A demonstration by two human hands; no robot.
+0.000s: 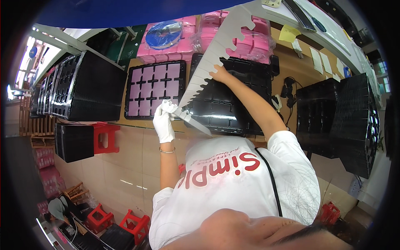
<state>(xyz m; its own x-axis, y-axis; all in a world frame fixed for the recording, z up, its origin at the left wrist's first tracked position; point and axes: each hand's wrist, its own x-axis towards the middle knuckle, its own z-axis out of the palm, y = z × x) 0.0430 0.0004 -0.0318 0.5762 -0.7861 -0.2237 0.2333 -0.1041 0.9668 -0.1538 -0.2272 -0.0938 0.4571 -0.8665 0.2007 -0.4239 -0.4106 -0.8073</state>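
A long pale grey sheet strip [216, 46], its right edge cut into notches, slants from the far edge of the table down toward me. My left hand [163, 123], in a white glove, has its fingers pinched together at the strip's near end. A curled white tail [195, 123] hangs beside that hand, and a small crumpled white piece [168, 106] shows at its fingertips. My right hand [220, 74], bare, reaches across and grips the notched edge farther up. Under the strip lies a glossy black tray [216, 104]. Left of it, another black tray [182, 68] holds pink pieces in its compartments.
Pink foam blocks [168, 53] in plastic wrap stand at the back, with a blue disc [163, 34] on top. Tall stacks of black trays rise at left [98, 89] and right [354, 121]. Black cables [288, 89] lie at right. A red stool [107, 139] stands left.
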